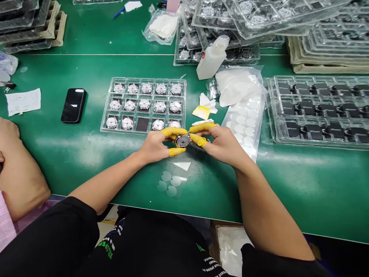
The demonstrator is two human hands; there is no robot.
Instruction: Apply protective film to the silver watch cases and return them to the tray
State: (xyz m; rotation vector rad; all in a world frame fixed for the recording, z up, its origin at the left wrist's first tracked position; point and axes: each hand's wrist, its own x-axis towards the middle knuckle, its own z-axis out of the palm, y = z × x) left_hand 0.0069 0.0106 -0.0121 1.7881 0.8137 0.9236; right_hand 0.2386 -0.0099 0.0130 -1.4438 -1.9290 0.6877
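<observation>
Just in front of a clear tray, my left hand (155, 147) grips a round silver watch head (183, 141) between thumb and fingers, its flat printed face turned up. My right hand (220, 144) has its thumb and forefinger closed at the watch head's right edge. Yellow finger cots cover fingertips on both hands. A small shiny thing shows by the right-hand fingers; I cannot make out what it is. The clear tray (104, 125) holds several similar watch heads in rows, and one front-row cell shows only its black base. Several clear round films (171, 191) lie nearer me.
A black phone (73, 105) lies left of the tray. To the right are a white bottle (211, 57), yellow and white wipes (201, 111), a sheet of round stickers (240, 125) and a tray of black pieces (275, 136). Another person's arm (21, 165) rests at left.
</observation>
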